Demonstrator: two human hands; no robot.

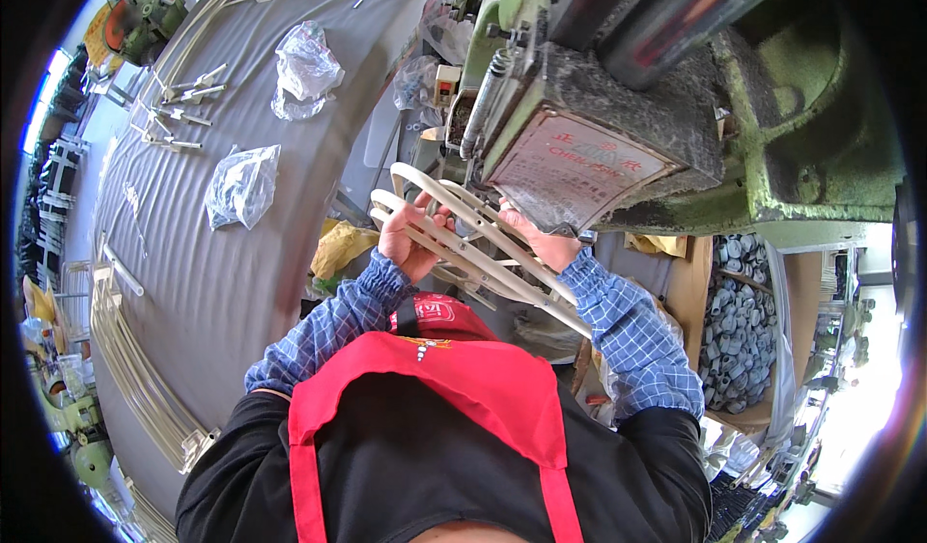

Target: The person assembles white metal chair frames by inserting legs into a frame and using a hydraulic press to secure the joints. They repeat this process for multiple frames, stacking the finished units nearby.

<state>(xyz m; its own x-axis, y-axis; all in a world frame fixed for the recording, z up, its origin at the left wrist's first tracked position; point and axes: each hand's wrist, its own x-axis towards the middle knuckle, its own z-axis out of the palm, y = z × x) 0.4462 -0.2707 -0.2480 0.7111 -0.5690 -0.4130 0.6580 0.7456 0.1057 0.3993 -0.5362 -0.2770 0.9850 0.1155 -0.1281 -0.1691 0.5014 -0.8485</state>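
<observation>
Cream-coated bent metal tubing (pixel 467 253), a frame with rounded ends and small holes, lies slanted between my hands in front of the machine. My left hand (pixel 411 245) is closed around its rounded left end, fingers curled between the tubes. Higher up and to the right, my right hand (pixel 542 241) holds the tubing's far side, its fingertips partly hidden by the machine. Just above that hand is the head of a green press-like machine (pixel 637 116), with a worn metal plate (pixel 579 163) that bears writing. The working point beneath the head is hidden.
On the left, a grey-covered table (pixel 239 282) carries a bundle of cream tubes (pixel 134 369), smaller tube pieces (pixel 192 94) and plastic bags (pixel 242 187). A cardboard box (pixel 686 304) of grey plastic parts (pixel 739 333) stands at right. A coil spring (pixel 484 101) hangs beside the machine head.
</observation>
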